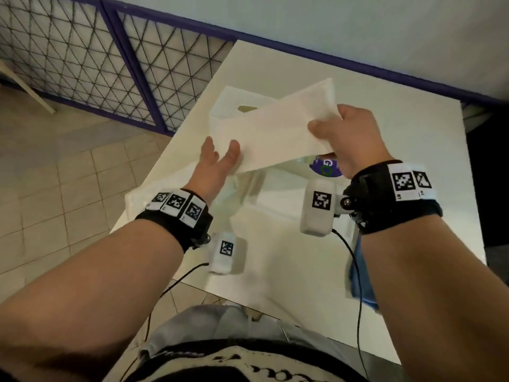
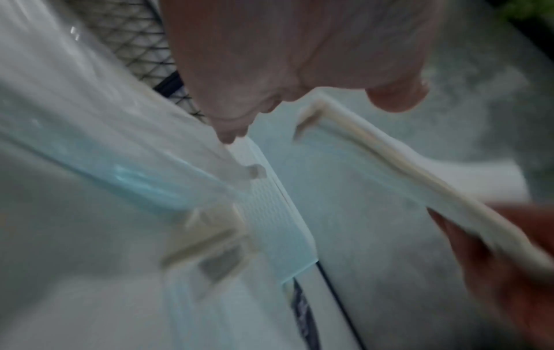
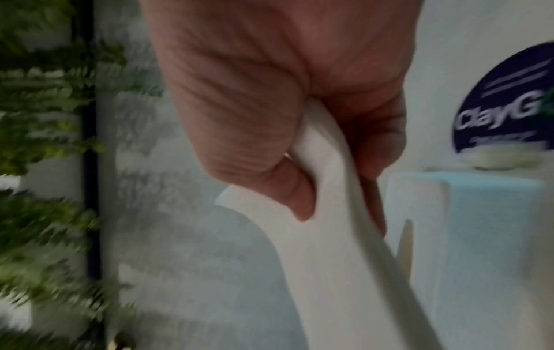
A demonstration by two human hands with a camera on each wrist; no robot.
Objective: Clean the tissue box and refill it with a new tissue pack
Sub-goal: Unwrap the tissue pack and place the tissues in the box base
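Observation:
My right hand [image 1: 327, 128] pinches the right end of a flat white tissue stack [image 1: 275, 133], thumb on top, and holds it slanted above the table. In the right wrist view the thumb and fingers [image 3: 299, 201] clamp the bending tissue stack [image 3: 323, 248]. My left hand [image 1: 220, 151] reaches to the stack's left end with its fingers nearly straight; whether it touches is unclear. The left wrist view is blurred and shows the tissue stack [image 2: 389, 165] just beyond my left hand [image 2: 299, 71]. The white ribbed tissue box [image 1: 234, 103] stands behind the stack, its top slot partly hidden.
A clear plastic wrapper [image 1: 154, 194] lies at the left edge of the white table [image 1: 399, 139]. A blue cloth [image 1: 360, 277] sits under my right forearm at the front right. A round purple label [image 1: 326, 168] shows below the stack. A mesh fence and tiled floor lie to the left.

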